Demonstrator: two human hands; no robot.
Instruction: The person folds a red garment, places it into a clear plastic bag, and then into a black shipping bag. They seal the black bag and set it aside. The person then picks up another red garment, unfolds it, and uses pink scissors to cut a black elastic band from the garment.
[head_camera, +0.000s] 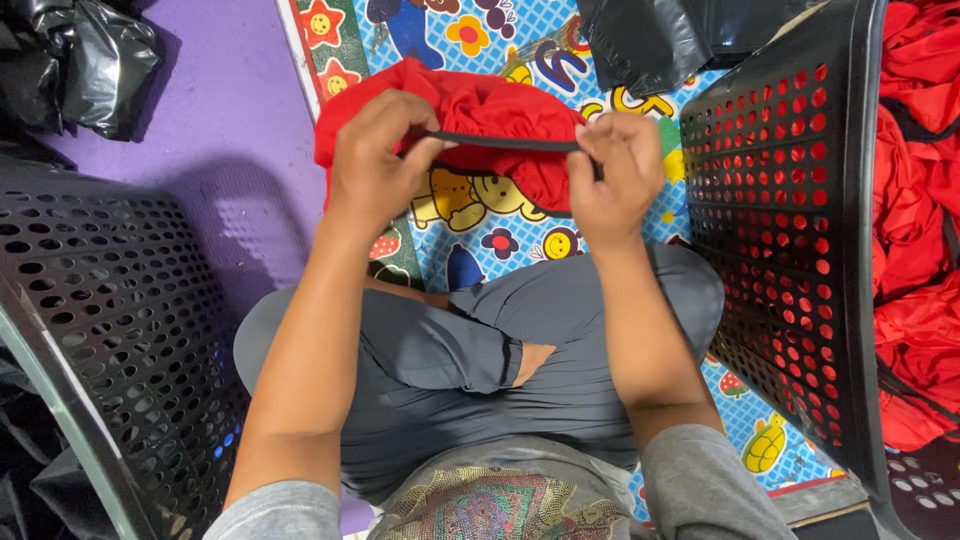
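left hand (375, 160) pinching black strap (505, 142) | right hand (615, 175) pinching same strap | red cloth (470, 110) bunched behind

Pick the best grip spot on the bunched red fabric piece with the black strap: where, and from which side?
Grip the black strap, probably at its two ends from above, as the left hand and right hand do. It stretches taut and straight across the bunched red fabric piece, which is soft and offers no firm edge.
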